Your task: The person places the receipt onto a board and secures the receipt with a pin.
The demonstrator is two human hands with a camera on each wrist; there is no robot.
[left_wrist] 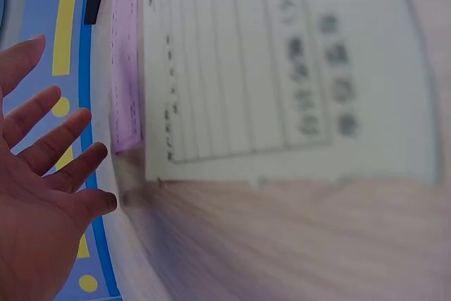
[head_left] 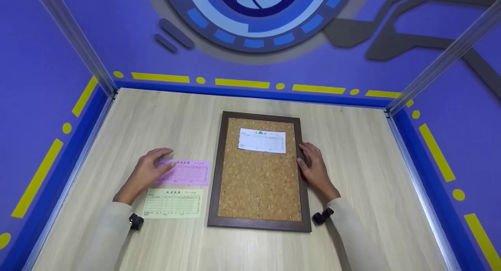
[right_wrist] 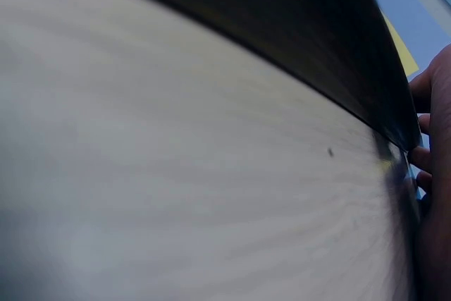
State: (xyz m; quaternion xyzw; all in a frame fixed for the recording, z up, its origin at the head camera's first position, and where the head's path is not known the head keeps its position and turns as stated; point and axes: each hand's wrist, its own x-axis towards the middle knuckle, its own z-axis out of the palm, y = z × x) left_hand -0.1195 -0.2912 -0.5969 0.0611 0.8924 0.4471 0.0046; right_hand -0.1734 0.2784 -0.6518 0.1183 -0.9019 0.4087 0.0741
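Observation:
A cork board (head_left: pixel 258 185) with a dark brown frame lies upright in front of me. A white printed slip (head_left: pixel 262 141) is on its upper part. My left hand (head_left: pixel 150 169) is spread above the left end of a pink printed slip (head_left: pixel 191 173), covering part of it; the left wrist view shows the hand's (left_wrist: pixel 53 167) fingers apart and holding nothing. Just below the pink slip lies a pale green slip (head_left: pixel 174 203). My right hand (head_left: pixel 315 167) rests its thumb and fingertips against the board's right edge. In the right wrist view the dark frame (right_wrist: pixel 282 19) hides some fingers.
Everything lies on a light wood-grain table (head_left: pixel 164 110). Blue panels with yellow marks (head_left: pixel 242 83) close off the back and both sides. Metal posts (head_left: pixel 78 40) stand at the back corners. Each wrist wears a small black camera (head_left: pixel 136 221).

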